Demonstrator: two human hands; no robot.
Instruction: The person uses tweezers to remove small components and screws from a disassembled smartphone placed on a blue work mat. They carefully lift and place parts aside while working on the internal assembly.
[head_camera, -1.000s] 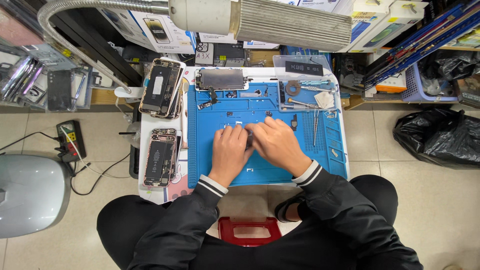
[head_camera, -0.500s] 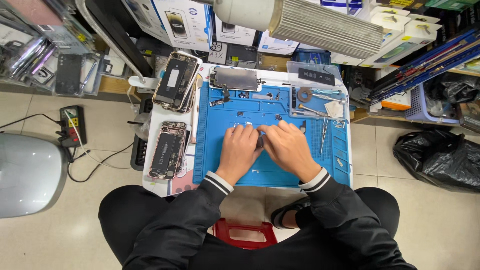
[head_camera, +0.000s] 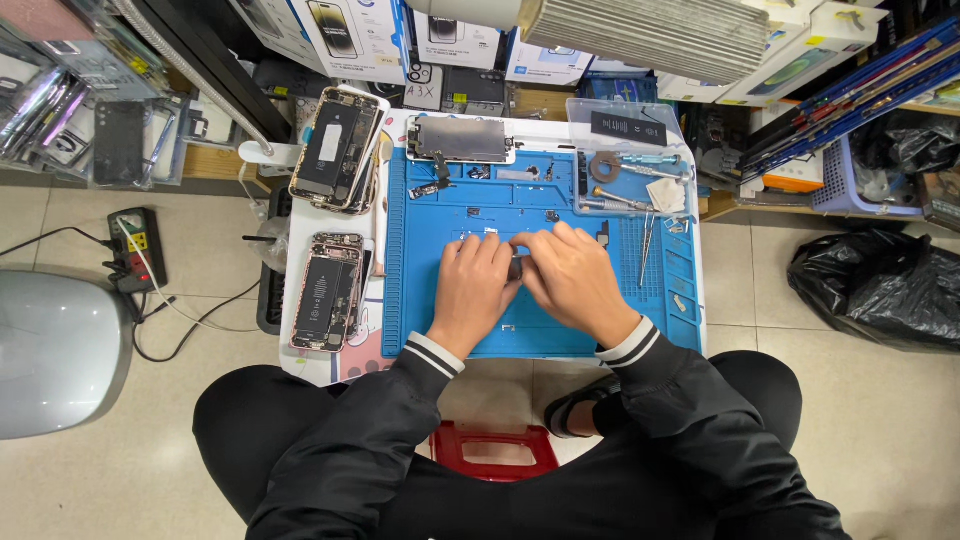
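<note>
Here both hands (head_camera: 530, 285) pinch small dark part (head_camera: 516, 267) (blue rubbery mat (head_camera: 480, 210)).

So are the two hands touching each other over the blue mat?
Touching. The head view shows the left hand and right hand with fingertips meeting around a small dark part above the blue mat, with no gap showing between them.

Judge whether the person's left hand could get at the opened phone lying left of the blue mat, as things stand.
Probably yes. The left hand rests on the blue mat and the opened phone lies face-up just beside the mat's left edge, with nothing between them. The hand would first have to let go of the small part.
</note>
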